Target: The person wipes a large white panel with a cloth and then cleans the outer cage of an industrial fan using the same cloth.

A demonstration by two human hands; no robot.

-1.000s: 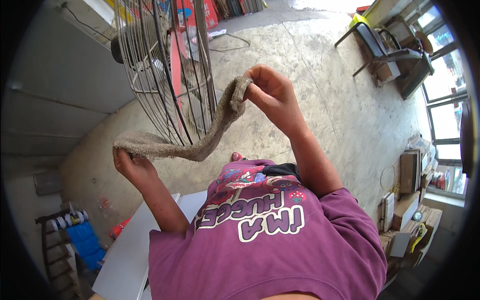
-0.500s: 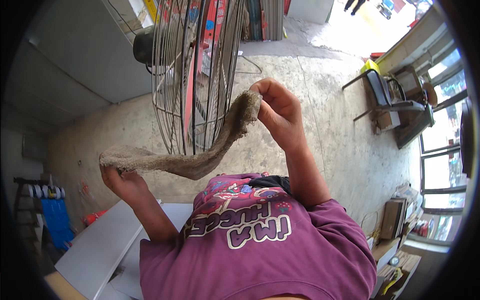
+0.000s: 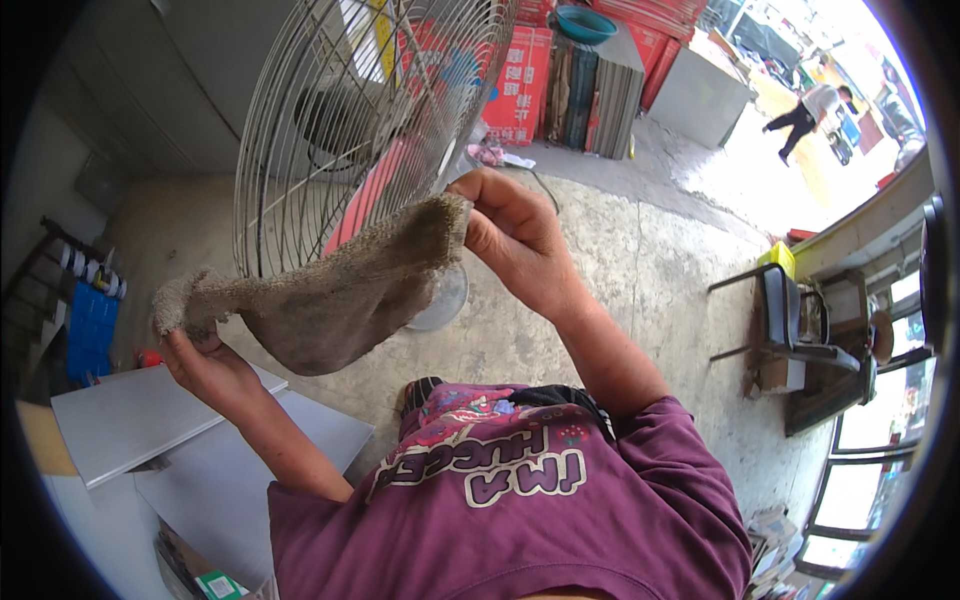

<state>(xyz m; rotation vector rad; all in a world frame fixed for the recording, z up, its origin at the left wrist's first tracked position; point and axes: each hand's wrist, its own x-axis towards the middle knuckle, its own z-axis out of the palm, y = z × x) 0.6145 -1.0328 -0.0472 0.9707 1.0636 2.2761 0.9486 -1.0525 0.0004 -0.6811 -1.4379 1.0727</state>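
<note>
Head view: I see the left hand (image 3: 205,362) pinching one end of a dirty grey-brown rag (image 3: 320,295), and the right hand (image 3: 515,240) clamped on the other end. The rag sags between them, just in front of a wire-caged floor fan (image 3: 340,120) on concrete floor (image 3: 640,290).

**Fan grille blocks the front; open floor to the right**

I see the wire fan guard (image 3: 350,130) standing right behind the stretched grey rag (image 3: 320,290), so my 2 hands have little room to push forward. The left hand (image 3: 205,365) sits just above the white boards (image 3: 140,420), which close off the lower left. Right of the right hand (image 3: 520,240), bare concrete floor (image 3: 650,270) lies open up to the dark chair (image 3: 800,330).
</note>
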